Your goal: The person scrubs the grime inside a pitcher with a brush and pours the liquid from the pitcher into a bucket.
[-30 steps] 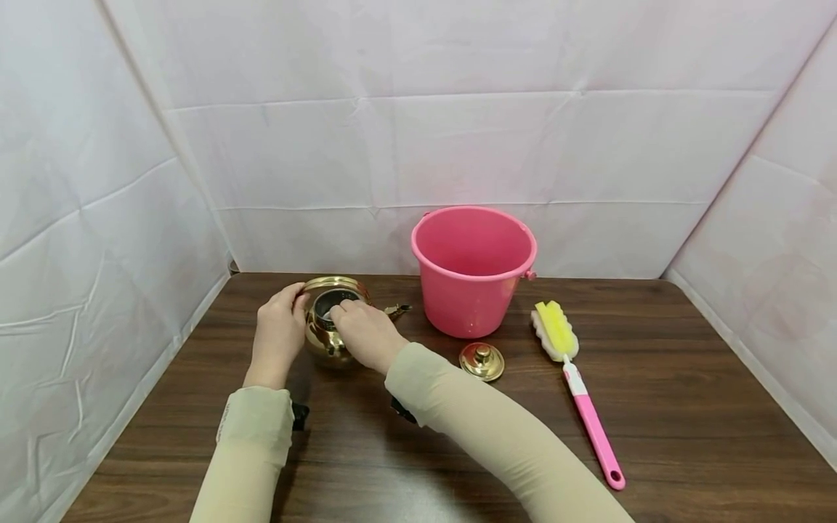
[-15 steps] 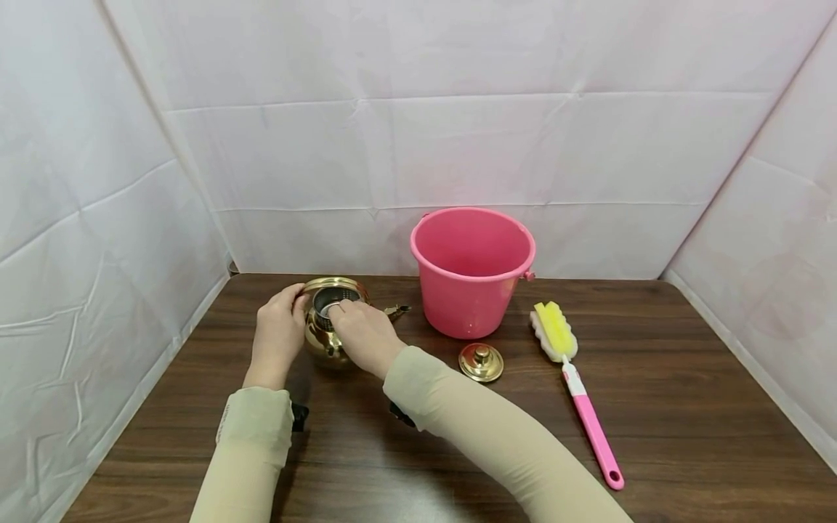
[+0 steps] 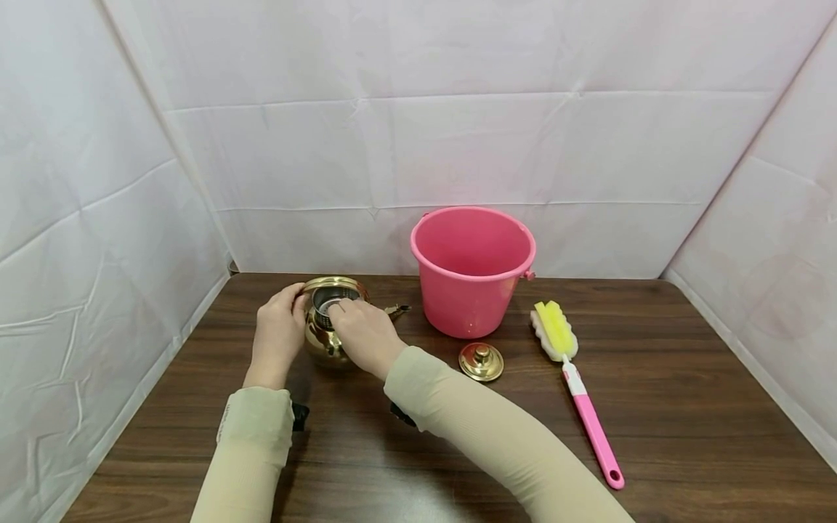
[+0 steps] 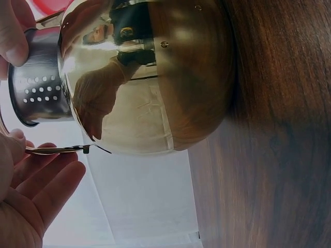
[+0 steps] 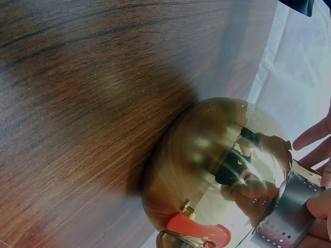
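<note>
A shiny gold teapot [image 3: 325,343] stands upright on the table at the left. My left hand [image 3: 280,328] pinches its arched gold handle [image 3: 336,282] on the left side, thumb against it and the other fingers fairly straight in the left wrist view. A steel strainer [image 4: 41,85] with rows of small holes sticks up out of the teapot's mouth. My right hand [image 3: 368,335] pinches the strainer's wall, with the thumb visible on it in the right wrist view. The strainer's lower part is hidden inside the pot. To the right lies the gold lid [image 3: 481,362], knob up.
A pink bucket [image 3: 467,305] stands behind the lid, close to the teapot's spout [image 3: 397,311]. Farther right lies a sponge brush [image 3: 556,333] with a pink and white handle. White cloth walls [image 3: 418,145] enclose the dark wooden table [image 3: 686,392].
The strainer shows a little more above the teapot's mouth than one second ago, its holes now visible. Both hands keep nearly the same place and hold. The other things have not moved.
</note>
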Tool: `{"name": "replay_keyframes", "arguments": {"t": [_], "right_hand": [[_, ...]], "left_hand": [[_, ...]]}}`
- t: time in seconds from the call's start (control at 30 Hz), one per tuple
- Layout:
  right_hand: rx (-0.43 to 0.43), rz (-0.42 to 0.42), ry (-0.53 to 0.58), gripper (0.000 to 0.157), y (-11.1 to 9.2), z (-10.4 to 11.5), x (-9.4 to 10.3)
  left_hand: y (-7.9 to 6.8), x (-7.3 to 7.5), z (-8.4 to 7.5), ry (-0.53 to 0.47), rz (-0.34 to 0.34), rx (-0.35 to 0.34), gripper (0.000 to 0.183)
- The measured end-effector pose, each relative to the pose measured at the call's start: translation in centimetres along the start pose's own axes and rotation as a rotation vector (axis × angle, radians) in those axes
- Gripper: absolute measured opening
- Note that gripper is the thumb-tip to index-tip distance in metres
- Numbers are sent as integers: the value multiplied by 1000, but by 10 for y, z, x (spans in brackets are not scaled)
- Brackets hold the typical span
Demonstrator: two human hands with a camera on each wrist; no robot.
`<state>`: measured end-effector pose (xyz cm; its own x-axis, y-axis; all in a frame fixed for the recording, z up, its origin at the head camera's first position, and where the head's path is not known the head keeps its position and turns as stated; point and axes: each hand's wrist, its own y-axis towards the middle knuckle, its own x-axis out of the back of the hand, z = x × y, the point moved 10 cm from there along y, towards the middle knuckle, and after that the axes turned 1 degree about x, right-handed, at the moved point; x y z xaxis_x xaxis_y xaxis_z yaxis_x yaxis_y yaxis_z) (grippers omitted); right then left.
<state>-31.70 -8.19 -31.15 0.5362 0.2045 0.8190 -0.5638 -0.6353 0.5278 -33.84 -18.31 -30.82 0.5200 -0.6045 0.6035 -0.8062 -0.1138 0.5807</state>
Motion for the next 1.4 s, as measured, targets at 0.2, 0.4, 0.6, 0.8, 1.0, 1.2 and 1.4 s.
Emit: {"name": "replay_keyframes", "arguments": {"t": [0.2, 0.4, 0.6, 0.8, 1.0, 1.2, 1.4], "right_hand": [[1, -28, -1, 11, -1, 0, 5], [15, -34, 5, 11, -2, 2, 8], [22, -54, 6, 11, -4, 3, 11], [30, -61, 10, 11, -6, 3, 13], [44, -80, 18, 12, -7, 3, 14], [59, -86, 13, 12, -10, 3, 16], [71, -105, 17, 13, -13, 3, 20]], "left_hand": [[-1, 0, -1, -1, 4, 1, 24], [-1, 0, -1, 4, 7, 3, 24], [-2, 0, -1, 6, -3, -8, 24], [-2, 1, -2, 4, -16, -22, 24], [-2, 1, -3, 4, -17, -27, 23], [-1, 1, -2, 10, -1, -18, 24], [-1, 1, -4, 13, -7, -31, 23]]}}
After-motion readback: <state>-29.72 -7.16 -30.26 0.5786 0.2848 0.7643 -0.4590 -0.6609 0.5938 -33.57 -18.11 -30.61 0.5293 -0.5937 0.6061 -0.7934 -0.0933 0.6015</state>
